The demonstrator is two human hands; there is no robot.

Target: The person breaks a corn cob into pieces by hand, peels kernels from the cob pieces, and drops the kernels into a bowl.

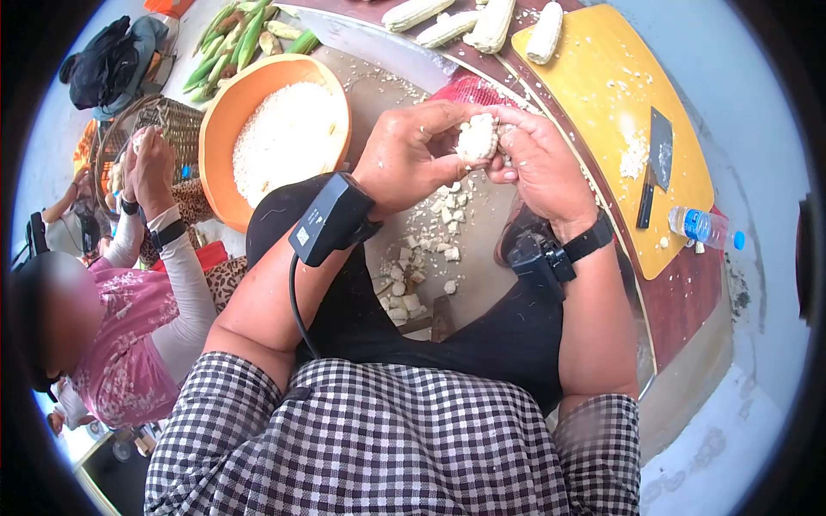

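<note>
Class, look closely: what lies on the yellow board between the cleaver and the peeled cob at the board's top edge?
In the head view, only scattered corn kernels lie on the yellow board between the cleaver and the cob.

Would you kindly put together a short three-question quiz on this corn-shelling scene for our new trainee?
1. True or false: both hands hold the corn cob.
2. What fills the orange bowl? A) water B) white kernels C) husks
3. What tool lies on the yellow board?

Key:
1. True: the left hand and right hand share it.
2. B.
3. A cleaver.
</note>
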